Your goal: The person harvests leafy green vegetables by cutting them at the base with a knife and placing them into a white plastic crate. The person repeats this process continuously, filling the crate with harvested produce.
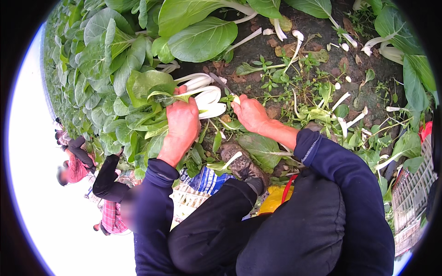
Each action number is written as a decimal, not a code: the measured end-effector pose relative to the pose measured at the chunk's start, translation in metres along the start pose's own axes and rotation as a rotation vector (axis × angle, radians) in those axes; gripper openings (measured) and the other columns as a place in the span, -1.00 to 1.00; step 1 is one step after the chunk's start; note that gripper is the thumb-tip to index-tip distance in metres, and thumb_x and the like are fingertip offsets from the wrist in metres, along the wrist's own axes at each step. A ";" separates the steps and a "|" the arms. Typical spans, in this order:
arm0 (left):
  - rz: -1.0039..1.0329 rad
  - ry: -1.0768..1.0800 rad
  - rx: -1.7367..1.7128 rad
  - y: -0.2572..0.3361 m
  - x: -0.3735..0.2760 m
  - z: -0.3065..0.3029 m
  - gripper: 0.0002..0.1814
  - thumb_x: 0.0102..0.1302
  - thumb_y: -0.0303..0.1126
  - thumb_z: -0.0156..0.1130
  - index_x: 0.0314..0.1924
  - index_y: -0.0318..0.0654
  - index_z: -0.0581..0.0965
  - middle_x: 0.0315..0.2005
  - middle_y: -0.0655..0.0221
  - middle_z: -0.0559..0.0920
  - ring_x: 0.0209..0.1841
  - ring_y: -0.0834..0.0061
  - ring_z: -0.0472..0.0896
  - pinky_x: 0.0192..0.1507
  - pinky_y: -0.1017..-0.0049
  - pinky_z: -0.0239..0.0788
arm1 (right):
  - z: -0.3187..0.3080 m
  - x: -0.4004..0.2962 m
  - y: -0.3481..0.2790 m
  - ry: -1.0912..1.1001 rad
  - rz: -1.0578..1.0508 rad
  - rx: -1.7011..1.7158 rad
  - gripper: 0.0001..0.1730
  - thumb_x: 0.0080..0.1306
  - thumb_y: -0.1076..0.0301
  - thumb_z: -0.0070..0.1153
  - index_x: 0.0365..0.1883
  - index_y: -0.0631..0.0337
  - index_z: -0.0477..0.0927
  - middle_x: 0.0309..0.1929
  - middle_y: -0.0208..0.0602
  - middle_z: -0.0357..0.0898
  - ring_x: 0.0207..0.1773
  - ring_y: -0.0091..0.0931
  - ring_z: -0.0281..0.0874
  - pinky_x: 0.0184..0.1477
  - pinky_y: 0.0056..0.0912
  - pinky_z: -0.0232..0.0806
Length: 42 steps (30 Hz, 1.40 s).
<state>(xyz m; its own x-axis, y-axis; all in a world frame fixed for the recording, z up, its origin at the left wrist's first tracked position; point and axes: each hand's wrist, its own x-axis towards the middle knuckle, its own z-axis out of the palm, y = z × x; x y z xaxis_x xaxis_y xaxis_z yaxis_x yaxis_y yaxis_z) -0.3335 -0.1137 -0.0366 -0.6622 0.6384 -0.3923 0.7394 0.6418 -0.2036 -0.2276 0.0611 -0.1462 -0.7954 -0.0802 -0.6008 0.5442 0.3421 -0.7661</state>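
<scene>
My left hand (183, 114) is closed around the stalks of a leafy bok choy plant (207, 100), its white base turned to the right and its green leaves to the left. In my right hand (251, 114) is the light-coloured handle of a knife (221, 82). The narrow dark blade reaches up and left to the white base of the bok choy. Whether the blade has cut into the stem cannot be told. Part of the plant is hidden behind my left hand.
Bok choy rows (103, 69) grow densely at left and top. Trimmed stalks (345, 124) and weeds litter the soil (248, 77). My muddy boot (241, 164) stands close below. White plastic crates (412, 193) (188, 198) flank my legs. Other people (81, 169) crouch at far left.
</scene>
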 end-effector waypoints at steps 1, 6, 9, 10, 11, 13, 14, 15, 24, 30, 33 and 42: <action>0.013 0.012 0.026 -0.001 0.003 0.001 -0.60 -0.07 -0.56 0.24 -0.14 -0.53 0.57 0.25 -0.17 0.45 0.22 -0.17 0.49 0.16 -0.03 0.40 | 0.005 0.001 0.001 0.001 0.003 0.005 -0.57 0.49 0.10 -0.04 -0.17 0.41 0.48 -0.37 0.16 0.63 -0.27 0.05 0.62 -0.20 0.11 0.43; -0.008 -0.080 0.096 -0.007 0.016 0.010 -0.66 -0.04 -0.53 0.25 -0.18 -0.48 0.59 0.25 -0.17 0.42 0.16 -0.10 0.51 0.08 -0.07 0.37 | 0.026 0.001 -0.002 -0.049 0.044 0.020 -0.58 0.50 0.10 -0.03 -0.13 0.39 0.46 -0.32 0.16 0.64 -0.22 0.05 0.63 -0.16 0.09 0.44; -0.013 -0.048 0.118 -0.008 0.015 0.015 -0.68 -0.04 -0.53 0.25 -0.21 -0.47 0.60 0.12 -0.09 0.47 0.03 -0.06 0.56 -0.01 0.00 0.42 | 0.026 0.001 -0.004 -0.104 0.042 0.024 -0.58 0.50 0.11 -0.03 -0.12 0.41 0.45 -0.33 0.16 0.64 -0.22 0.04 0.63 -0.16 0.08 0.44; 0.000 -0.019 0.111 -0.009 0.009 0.017 -0.69 -0.03 -0.53 0.25 -0.22 -0.47 0.60 0.10 -0.07 0.48 0.01 -0.05 0.57 -0.03 0.01 0.43 | 0.026 -0.001 -0.003 -0.120 0.034 0.016 -0.58 0.50 0.11 -0.03 -0.12 0.41 0.45 -0.33 0.16 0.64 -0.22 0.04 0.63 -0.16 0.08 0.44; 0.013 0.009 0.104 -0.009 0.005 0.019 -0.70 -0.03 -0.54 0.25 -0.23 -0.47 0.60 0.07 -0.05 0.49 -0.02 -0.05 0.58 -0.05 0.02 0.44 | 0.025 -0.003 -0.002 -0.137 0.024 0.008 -0.58 0.50 0.11 -0.03 -0.11 0.41 0.45 -0.32 0.16 0.64 -0.22 0.04 0.63 -0.16 0.08 0.44; -0.007 0.022 0.128 -0.012 0.000 0.021 -0.70 -0.03 -0.53 0.25 -0.22 -0.44 0.60 0.01 0.01 0.52 -0.10 0.01 0.60 -0.10 0.10 0.45 | 0.032 -0.012 0.010 -0.182 0.007 -0.036 -0.57 0.49 0.11 -0.02 -0.12 0.42 0.45 -0.35 0.16 0.63 -0.24 0.06 0.61 -0.18 0.10 0.42; -0.020 0.001 0.134 -0.014 -0.001 0.022 -0.69 -0.03 -0.52 0.26 -0.20 -0.42 0.61 -0.05 0.04 0.53 -0.10 0.06 0.60 -0.10 0.13 0.44 | 0.034 -0.018 0.013 -0.182 0.009 -0.039 -0.57 0.48 0.10 -0.02 -0.12 0.42 0.45 -0.36 0.16 0.62 -0.25 0.06 0.61 -0.18 0.10 0.42; -0.033 -0.016 0.140 -0.015 -0.001 0.023 -0.67 -0.04 -0.51 0.27 -0.19 -0.39 0.61 -0.10 0.07 0.54 -0.10 0.10 0.60 -0.09 0.17 0.43 | 0.033 -0.020 0.016 -0.180 0.010 -0.045 -0.56 0.48 0.10 -0.02 -0.13 0.43 0.45 -0.37 0.16 0.62 -0.26 0.07 0.61 -0.18 0.11 0.42; 0.036 0.077 -0.202 0.018 -0.048 -0.045 -0.50 -0.20 -0.62 0.25 -0.11 -0.49 0.55 -0.10 -0.03 0.59 -0.03 -0.07 0.57 0.00 0.11 0.42 | -0.094 -0.045 0.027 0.253 -0.266 -0.607 -0.68 0.29 0.25 0.19 -0.15 0.34 0.52 -0.29 0.01 0.56 -0.26 -0.09 0.60 -0.27 -0.04 0.48; -0.036 0.145 -0.720 0.068 -0.068 -0.101 -0.58 -0.04 -0.46 0.48 -0.13 -0.40 0.62 -0.16 -0.03 0.65 0.00 -0.08 0.62 0.05 0.16 0.47 | -0.128 -0.064 -0.017 0.018 -0.355 0.206 -0.42 0.32 0.14 0.24 0.19 0.36 0.50 0.12 -0.05 0.60 0.10 -0.21 0.61 0.15 -0.19 0.44; 0.019 0.178 -0.971 0.082 -0.068 -0.112 -0.58 -0.07 -0.49 0.49 -0.13 -0.38 0.63 -0.16 0.00 0.66 -0.02 0.01 0.64 0.03 0.23 0.48 | -0.125 -0.067 -0.017 -0.243 -0.285 0.465 -0.44 0.46 0.06 0.14 0.22 0.33 0.52 0.15 -0.20 0.56 0.20 -0.40 0.54 0.23 -0.31 0.39; 0.117 0.274 -1.370 0.088 -0.095 -0.116 -0.52 -0.12 -0.50 0.48 -0.09 -0.36 0.65 -0.05 0.09 0.65 -0.06 0.15 0.64 -0.01 0.31 0.48 | -0.144 -0.117 -0.062 -0.461 -0.480 0.712 0.08 0.22 -0.53 0.09 0.27 0.38 0.48 0.00 -0.20 0.63 0.06 -0.46 0.59 0.15 -0.40 0.43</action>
<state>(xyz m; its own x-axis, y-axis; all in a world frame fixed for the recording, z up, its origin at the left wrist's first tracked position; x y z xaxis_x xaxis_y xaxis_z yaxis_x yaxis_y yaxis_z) -0.2202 -0.0685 0.0872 -0.7259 0.6758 -0.1280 0.1917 0.3776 0.9059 -0.2065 0.1842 0.0046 -0.8748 -0.4734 -0.1034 0.3441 -0.4567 -0.8204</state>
